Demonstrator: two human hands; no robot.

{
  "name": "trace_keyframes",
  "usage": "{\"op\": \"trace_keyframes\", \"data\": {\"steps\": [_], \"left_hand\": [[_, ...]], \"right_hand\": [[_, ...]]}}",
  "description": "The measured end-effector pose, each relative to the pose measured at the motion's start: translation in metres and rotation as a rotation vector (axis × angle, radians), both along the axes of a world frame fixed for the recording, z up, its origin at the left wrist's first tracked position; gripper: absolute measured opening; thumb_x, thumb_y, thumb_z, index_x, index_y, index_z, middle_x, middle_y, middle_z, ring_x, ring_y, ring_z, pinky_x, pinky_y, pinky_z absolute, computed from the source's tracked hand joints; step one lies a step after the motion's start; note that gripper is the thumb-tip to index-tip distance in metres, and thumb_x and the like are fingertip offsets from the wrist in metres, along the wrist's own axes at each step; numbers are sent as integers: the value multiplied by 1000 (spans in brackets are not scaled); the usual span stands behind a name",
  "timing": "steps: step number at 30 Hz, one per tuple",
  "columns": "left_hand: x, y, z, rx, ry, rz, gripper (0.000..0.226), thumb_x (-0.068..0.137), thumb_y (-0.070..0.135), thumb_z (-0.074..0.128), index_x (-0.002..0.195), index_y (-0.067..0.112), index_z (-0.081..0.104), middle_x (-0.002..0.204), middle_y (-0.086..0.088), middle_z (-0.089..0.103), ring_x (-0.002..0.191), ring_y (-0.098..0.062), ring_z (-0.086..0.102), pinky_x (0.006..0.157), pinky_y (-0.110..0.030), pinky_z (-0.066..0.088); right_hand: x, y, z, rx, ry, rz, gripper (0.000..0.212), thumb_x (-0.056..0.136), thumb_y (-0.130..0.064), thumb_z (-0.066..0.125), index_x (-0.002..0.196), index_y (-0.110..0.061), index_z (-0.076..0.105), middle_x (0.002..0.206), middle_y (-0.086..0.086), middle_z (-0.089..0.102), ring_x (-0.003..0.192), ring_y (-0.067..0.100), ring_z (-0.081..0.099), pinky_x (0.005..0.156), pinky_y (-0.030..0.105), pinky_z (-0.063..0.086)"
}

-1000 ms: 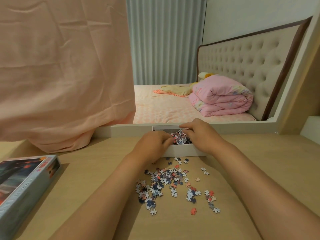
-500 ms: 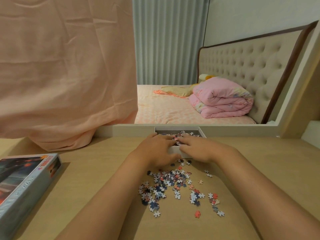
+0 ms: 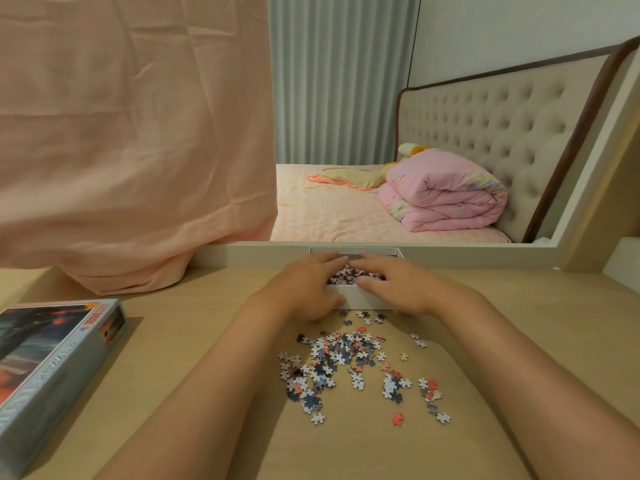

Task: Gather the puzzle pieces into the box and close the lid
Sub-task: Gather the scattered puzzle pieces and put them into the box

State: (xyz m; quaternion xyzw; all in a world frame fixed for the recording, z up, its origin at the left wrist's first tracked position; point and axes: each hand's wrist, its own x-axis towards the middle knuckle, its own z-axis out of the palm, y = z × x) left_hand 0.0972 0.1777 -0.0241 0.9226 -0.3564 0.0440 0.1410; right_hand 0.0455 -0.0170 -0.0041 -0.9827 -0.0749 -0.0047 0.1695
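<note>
Left hand [image 3: 304, 289] and right hand [image 3: 398, 285] lie side by side over the open white box [image 3: 360, 300]. Their fingers are stretched out nearly flat above the pieces inside, and the fingertips almost meet at the box's far edge. Neither hand visibly pinches or grips anything. The left thumb rests against the near wall of the box, and the right thumb lies along its near rim. Between the two hands a patch of blue, white and red pieces shows inside the box.

The box sits at the far edge of the bench [image 3: 180, 341], against a pale raised ledge. Just in front of it the loose puzzle pieces [image 3: 339, 358] are scattered between the forearms. They are densest in the middle, with a few strays off to the right and towards the near side.

Well to the left, at the bench's edge, lies the lid [image 3: 52, 368], picture side up.

A peach cloth [image 3: 121, 133] hangs down onto the far left of the bench. Beyond the ledge is a bed with a folded pink quilt [image 3: 443, 199], a crumpled yellow cloth [image 3: 349, 176], a tufted headboard [image 3: 502, 126] and a grey curtain [image 3: 339, 81] behind.
</note>
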Motion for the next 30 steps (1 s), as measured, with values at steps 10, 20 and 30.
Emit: {"op": "trace_keyframes", "data": {"steps": [10,20,30], "left_hand": [[-42,21,16,-139,-95,2,8,89,33,54,94,34,60,95,14,51,83,-9,54,76,-35,51],[-80,25,-15,-77,413,-48,65,93,52,54,151,31,33,155,11,32,140,-10,33,117,-35,24],[-107,50,-16,258,355,-7,117,70,82,56,154,35,-11,161,14,-18,149,-10,-14,122,-40,1]], "right_hand": [[-39,20,15,26,-106,38,35,98,-17,45,120,-30,70,125,-7,67,104,15,65,95,35,51],[-69,27,-7,-95,157,59,45,97,-6,41,126,-30,65,120,-1,56,107,20,58,96,37,49],[-96,-5,7,-270,283,-140,25,85,-7,47,102,-15,63,98,8,56,94,28,57,69,30,45]]}}
